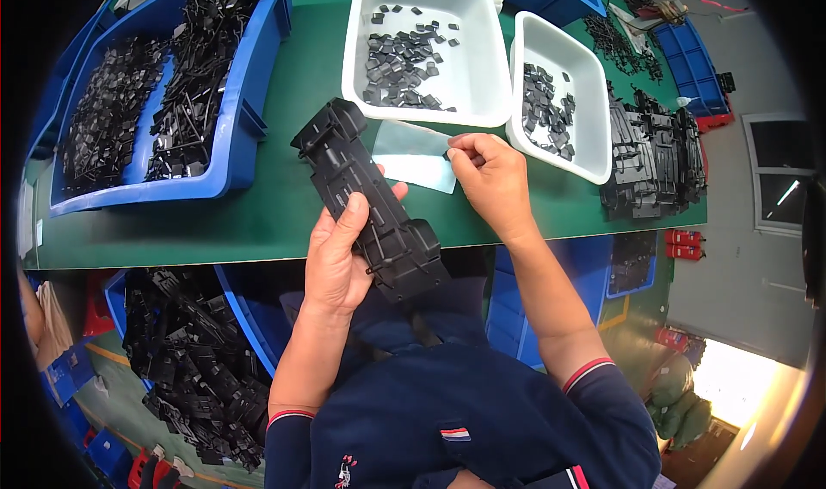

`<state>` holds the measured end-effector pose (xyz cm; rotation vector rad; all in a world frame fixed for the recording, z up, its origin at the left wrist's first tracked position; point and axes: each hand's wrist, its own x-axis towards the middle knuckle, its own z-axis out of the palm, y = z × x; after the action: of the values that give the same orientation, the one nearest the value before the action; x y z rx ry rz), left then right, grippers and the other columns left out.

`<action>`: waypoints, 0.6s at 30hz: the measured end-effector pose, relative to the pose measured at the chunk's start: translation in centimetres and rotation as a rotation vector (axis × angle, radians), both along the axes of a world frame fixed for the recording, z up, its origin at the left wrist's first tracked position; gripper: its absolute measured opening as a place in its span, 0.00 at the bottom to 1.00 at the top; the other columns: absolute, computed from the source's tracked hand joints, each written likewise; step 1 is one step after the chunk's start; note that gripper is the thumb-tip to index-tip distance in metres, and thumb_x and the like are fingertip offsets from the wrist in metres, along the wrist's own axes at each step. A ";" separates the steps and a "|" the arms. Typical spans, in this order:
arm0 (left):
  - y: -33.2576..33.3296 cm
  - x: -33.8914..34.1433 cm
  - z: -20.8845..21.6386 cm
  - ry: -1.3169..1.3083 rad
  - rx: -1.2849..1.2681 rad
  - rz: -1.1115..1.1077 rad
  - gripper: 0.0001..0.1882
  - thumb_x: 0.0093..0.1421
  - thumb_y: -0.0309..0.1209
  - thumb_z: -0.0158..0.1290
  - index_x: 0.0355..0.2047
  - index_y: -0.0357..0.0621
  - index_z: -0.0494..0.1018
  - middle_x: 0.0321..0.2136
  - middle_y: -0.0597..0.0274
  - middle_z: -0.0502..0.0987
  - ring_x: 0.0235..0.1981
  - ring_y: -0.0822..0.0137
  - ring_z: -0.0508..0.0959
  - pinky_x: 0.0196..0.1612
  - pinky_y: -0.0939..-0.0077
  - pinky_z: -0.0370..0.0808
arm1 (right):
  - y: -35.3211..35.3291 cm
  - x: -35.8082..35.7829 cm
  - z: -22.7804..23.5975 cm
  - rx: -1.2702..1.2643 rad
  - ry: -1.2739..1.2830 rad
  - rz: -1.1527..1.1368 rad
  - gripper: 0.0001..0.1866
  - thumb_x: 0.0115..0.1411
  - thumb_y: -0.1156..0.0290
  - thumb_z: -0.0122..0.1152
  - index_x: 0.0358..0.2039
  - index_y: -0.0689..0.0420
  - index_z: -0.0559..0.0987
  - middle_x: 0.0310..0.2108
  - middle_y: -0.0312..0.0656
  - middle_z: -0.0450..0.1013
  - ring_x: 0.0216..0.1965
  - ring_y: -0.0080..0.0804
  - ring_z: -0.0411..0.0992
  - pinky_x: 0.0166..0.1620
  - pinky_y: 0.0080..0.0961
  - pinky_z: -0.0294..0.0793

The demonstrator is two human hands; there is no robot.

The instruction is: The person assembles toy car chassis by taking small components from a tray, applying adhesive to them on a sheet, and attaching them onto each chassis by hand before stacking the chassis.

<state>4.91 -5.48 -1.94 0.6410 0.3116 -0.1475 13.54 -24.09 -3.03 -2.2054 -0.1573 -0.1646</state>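
Note:
My left hand grips a long black plastic moulded part, held tilted over the front edge of the green table. Its far end points toward the white trays. My right hand pinches a small black piece at the edge of a clear plastic sheet lying flat on the table beside the long part.
Two white trays hold several small black pieces. Blue bins of black parts stand at the left. A stack of black moulded parts sits at the right. Another blue bin of black parts lies below the table.

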 end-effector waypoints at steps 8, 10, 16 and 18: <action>-0.1 -0.1 -0.1 -0.014 0.010 -0.010 0.29 0.63 0.39 0.52 0.60 0.40 0.58 0.57 0.49 0.66 0.55 0.53 0.71 0.53 0.62 0.74 | -0.1 -0.5 0.1 -0.088 -0.099 -0.024 0.07 0.53 0.75 0.61 0.33 0.61 0.80 0.26 0.44 0.74 0.24 0.35 0.73 0.31 0.29 0.73; -0.1 -0.2 -0.1 -0.011 0.012 -0.007 0.28 0.63 0.38 0.52 0.60 0.40 0.58 0.57 0.49 0.66 0.55 0.53 0.71 0.53 0.62 0.74 | -0.6 -1.1 0.5 -0.034 -0.114 -0.013 0.06 0.54 0.77 0.60 0.34 0.61 0.80 0.26 0.43 0.74 0.24 0.32 0.73 0.31 0.25 0.73; -0.7 -0.6 0.3 -0.014 0.003 0.056 0.23 0.65 0.36 0.50 0.56 0.40 0.62 0.52 0.52 0.70 0.51 0.58 0.73 0.50 0.63 0.76 | -0.8 -4.5 2.2 0.351 -0.164 0.029 0.05 0.57 0.82 0.57 0.35 0.64 0.78 0.30 0.41 0.73 0.28 0.24 0.73 0.32 0.17 0.73; -0.9 -0.7 0.3 -0.035 0.003 0.110 0.17 0.66 0.33 0.48 0.52 0.39 0.66 0.47 0.54 0.74 0.48 0.61 0.76 0.47 0.64 0.78 | -0.8 -5.7 2.3 0.408 -0.296 0.099 0.07 0.54 0.84 0.61 0.35 0.63 0.78 0.32 0.43 0.73 0.30 0.28 0.74 0.32 0.19 0.74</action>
<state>4.19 -6.34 -1.63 0.6268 0.3128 -0.0310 7.83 -24.93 -0.74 -1.7545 -0.3634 -0.4297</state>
